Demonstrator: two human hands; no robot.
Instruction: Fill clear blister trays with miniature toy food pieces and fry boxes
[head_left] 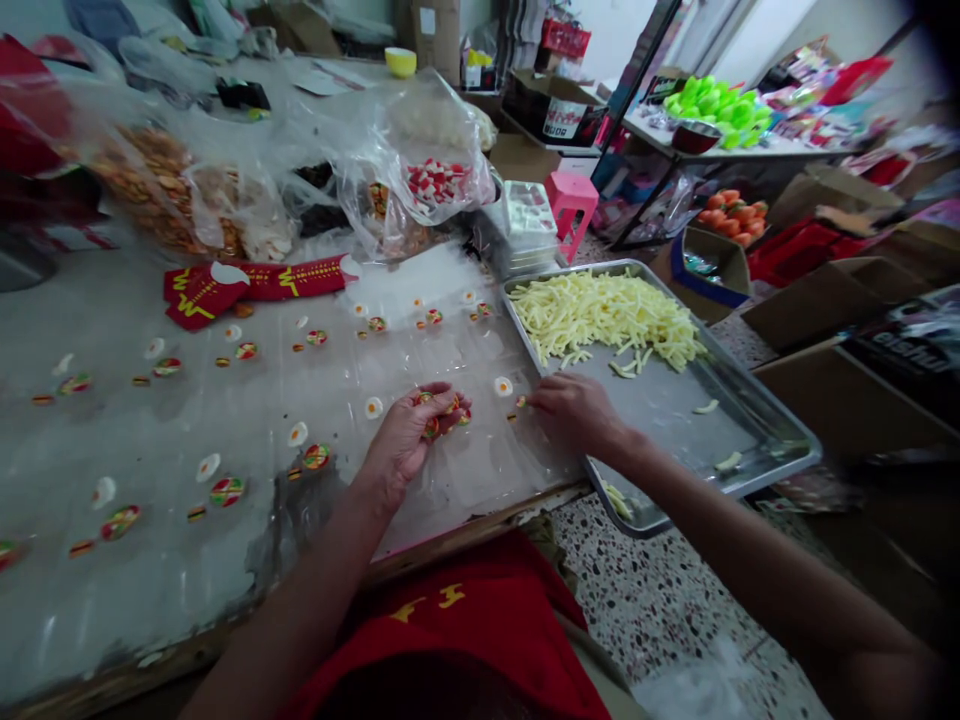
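Note:
My left hand (pixel 409 430) is curled, palm up, around several small round toy pizzas (pixel 431 428) with red, green and yellow tops. To its right, my right hand (pixel 576 408) has its fingers pinched together at a small toy pizza (pixel 521 402) low over the table. Close by lie a toy fried egg (pixel 503 387) and a tiny brown toy burger (pixel 511 417). Another toy fried egg (pixel 373 408) is just left of my left hand. Rows of such sets, with pizzas like this toy pizza (pixel 226 491), lie on clear plastic sheets (pixel 480 460).
A metal tray (pixel 780 445) of pale yellow fry-shaped pieces (pixel 607 315) overhangs the table's right side. Red printed sleeves (pixel 262 283) and clear bags (pixel 420 150) of small pieces lie at the back. A pink stool (pixel 571 205) and cardboard boxes (pixel 847 400) stand beyond.

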